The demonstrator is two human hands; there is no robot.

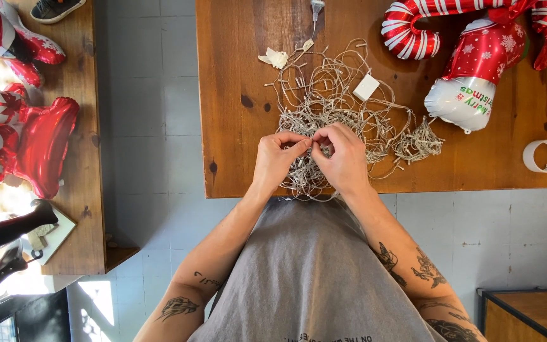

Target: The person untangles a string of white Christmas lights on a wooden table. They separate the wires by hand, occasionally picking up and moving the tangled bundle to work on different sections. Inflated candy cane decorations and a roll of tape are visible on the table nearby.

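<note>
A tangled heap of white string lights (337, 107) lies on the wooden table (235, 76), with a small white plug box (366, 87) in it. My left hand (275, 159) and my right hand (343, 157) meet at the near side of the tangle, both pinching strands of the wire between thumb and fingers. The lower part of the tangle hangs just over the table's front edge under my hands.
A red and white foil balloon (476, 57) lies at the table's far right, a roll of clear tape (544, 156) beside it. A small white scrap (276, 58) lies left of the lights. More foil balloons (26, 139) rest on a second wooden surface at left.
</note>
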